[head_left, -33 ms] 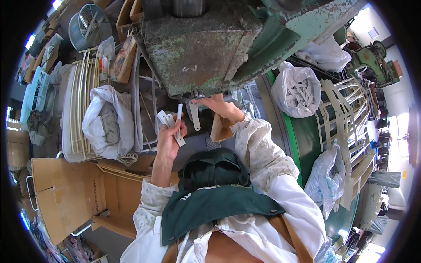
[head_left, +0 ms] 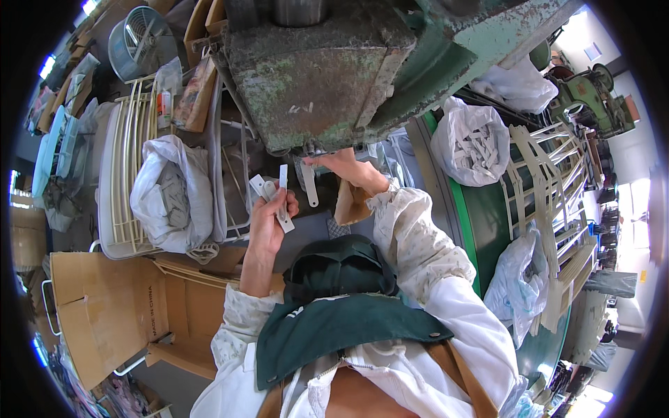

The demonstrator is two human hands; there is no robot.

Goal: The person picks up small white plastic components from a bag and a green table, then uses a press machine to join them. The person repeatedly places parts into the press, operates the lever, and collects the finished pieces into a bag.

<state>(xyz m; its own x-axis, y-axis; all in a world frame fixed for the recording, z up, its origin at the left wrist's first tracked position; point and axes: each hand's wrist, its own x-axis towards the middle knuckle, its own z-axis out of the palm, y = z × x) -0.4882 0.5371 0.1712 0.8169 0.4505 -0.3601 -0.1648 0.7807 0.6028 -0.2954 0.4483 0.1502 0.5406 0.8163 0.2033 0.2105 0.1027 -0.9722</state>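
Observation:
My left hand (head_left: 270, 221) is closed around several flat light-grey strips (head_left: 268, 191) with rounded ends and small holes, fanned out above the fingers. One straighter strip (head_left: 283, 176) stands upright from the same grip. My right hand (head_left: 343, 166) reaches under the worn green press head (head_left: 300, 90), fingers pressed together at the upper end of another flat strip (head_left: 309, 187). That strip's lower, rounded end points toward me. The press head partly hides the right fingertips and the spot where they meet the strip.
White sacks of strips stand at left (head_left: 171, 198) and right (head_left: 475, 146). An open cardboard box (head_left: 111, 306) is at the lower left. A round fan (head_left: 143, 43) sits at the far left. Pale slatted frames (head_left: 550, 202) lie right, by a green-edged table (head_left: 488, 226).
The straight strip in my left hand has shifted slightly down and left and turned its broad side more into view. My right hand stays nearly in place.

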